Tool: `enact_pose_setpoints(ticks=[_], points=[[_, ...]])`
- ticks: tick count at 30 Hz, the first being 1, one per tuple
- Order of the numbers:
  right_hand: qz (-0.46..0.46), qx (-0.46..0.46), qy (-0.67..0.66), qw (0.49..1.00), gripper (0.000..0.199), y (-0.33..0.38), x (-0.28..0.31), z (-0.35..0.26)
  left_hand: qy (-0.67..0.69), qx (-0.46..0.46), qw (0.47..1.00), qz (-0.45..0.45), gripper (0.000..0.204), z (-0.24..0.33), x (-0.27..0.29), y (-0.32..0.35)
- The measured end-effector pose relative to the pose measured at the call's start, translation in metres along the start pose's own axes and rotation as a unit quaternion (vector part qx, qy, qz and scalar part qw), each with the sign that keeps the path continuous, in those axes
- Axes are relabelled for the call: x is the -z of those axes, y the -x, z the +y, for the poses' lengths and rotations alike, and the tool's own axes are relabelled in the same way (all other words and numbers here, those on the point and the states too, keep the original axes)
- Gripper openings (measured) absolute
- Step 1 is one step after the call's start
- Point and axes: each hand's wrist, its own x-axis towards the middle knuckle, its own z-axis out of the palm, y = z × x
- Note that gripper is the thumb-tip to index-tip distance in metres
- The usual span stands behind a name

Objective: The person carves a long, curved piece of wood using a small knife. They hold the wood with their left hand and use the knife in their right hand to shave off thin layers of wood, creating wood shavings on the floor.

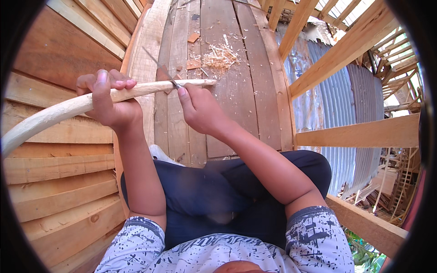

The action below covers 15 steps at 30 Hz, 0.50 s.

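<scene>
A long pale peeled stick (pixel 68 107) runs from the left edge across to the middle, tapering to a blunt tip on the right. My left hand (pixel 111 98) is closed round it, thumb raised along its near side. In my right hand (pixel 200 107) is a knife (pixel 165 72), its thin blade pointing up and to the left. The blade crosses the stick near its tapered end, and appears to touch it. Most of the knife's handle is hidden inside my right fist. Beyond the tip, a heap of wood shavings (pixel 221 57) lies on the plank floor (pixel 246 98).
Several reddish-brown flat pieces (pixel 193 63) lie by the shavings. A slatted wooden wall (pixel 59 168) stands close on the left. On the right runs a timber railing (pixel 359 131), with corrugated metal sheets (pixel 339 95) beyond and below it. My folded legs (pixel 205 191) are in front of me.
</scene>
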Motion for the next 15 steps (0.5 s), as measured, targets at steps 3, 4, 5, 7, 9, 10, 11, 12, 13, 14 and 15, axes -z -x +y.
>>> enact_pose_setpoints(ticks=[3,4,5,7,9,10,11,12,13,14,15], points=[[0.032,-0.071,0.008,0.997,0.042,-0.005,-0.001,0.063,0.03,0.011,0.999,-0.014,0.018,-0.001,-0.009,0.001],[0.023,-0.118,0.005,0.993,0.041,-0.009,0.006,0.074,0.038,0.012,0.999,-0.027,0.018,-0.002,-0.006,0.001],[0.015,-0.166,0.003,0.986,0.039,-0.011,0.011,0.084,0.047,0.014,0.998,-0.04,0.018,-0.002,-0.006,0.0],[0.0,-0.137,0.033,0.99,0.041,-0.012,0.007,0.033,0.022,0.009,1.0,-0.002,0.018,-0.002,0.002,-0.003],[-0.009,-0.081,0.027,0.996,0.044,-0.004,0.006,-0.011,0.009,0.01,1.0,0.024,0.018,-0.001,0.004,-0.004],[-0.012,-0.039,0.005,0.999,0.046,0.001,0.004,-0.024,0.008,0.012,0.999,0.03,0.018,-0.001,0.003,-0.004],[-0.015,0.004,-0.019,1.0,0.048,0.004,0.001,-0.03,0.005,0.014,0.999,0.037,0.018,-0.001,0.004,-0.004],[-0.018,0.014,0.003,1.0,0.049,0.004,0.002,-0.014,0.013,0.016,0.999,0.031,0.018,-0.003,0.003,-0.004],[0.011,-0.037,0.023,0.999,0.047,0.001,-0.003,0.027,0.023,0.016,0.999,0.024,0.018,-0.004,0.0,-0.004],[0.048,-0.09,0.048,0.994,0.045,-0.002,-0.005,0.084,0.042,0.018,0.999,0.013,0.018,-0.005,-0.009,-0.003],[0.071,-0.137,0.064,0.986,0.043,-0.008,-0.002,0.081,0.035,0.021,0.999,0.023,0.018,-0.005,-0.006,-0.003]])
